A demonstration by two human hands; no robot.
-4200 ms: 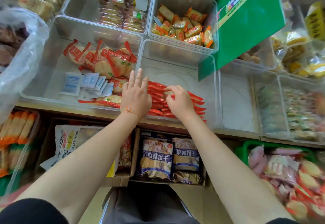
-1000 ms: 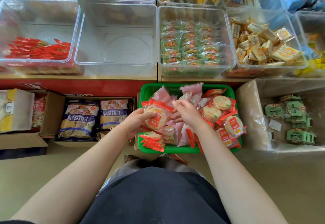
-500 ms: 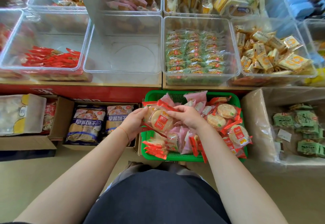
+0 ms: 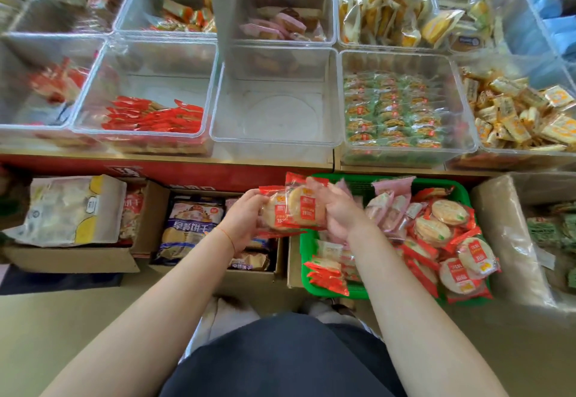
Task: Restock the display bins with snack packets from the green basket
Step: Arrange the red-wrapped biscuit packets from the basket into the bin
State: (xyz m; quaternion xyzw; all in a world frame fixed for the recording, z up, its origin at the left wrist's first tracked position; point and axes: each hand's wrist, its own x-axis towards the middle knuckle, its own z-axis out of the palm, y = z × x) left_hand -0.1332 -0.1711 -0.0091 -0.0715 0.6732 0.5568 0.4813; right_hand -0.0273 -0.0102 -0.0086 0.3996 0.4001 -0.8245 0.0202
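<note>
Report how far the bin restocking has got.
Done: one clear bin holds a row of red packets. In hand: both hands, left and right, hold red-wrapped cracker packets beside the green basket. Left: the basket is well filled, and the middle bin looks empty.

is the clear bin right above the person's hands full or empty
Empty. The clear bin in the front row shows only its bare bottom, while the bin to its left holds red packets and the bin to its right green ones.
</note>
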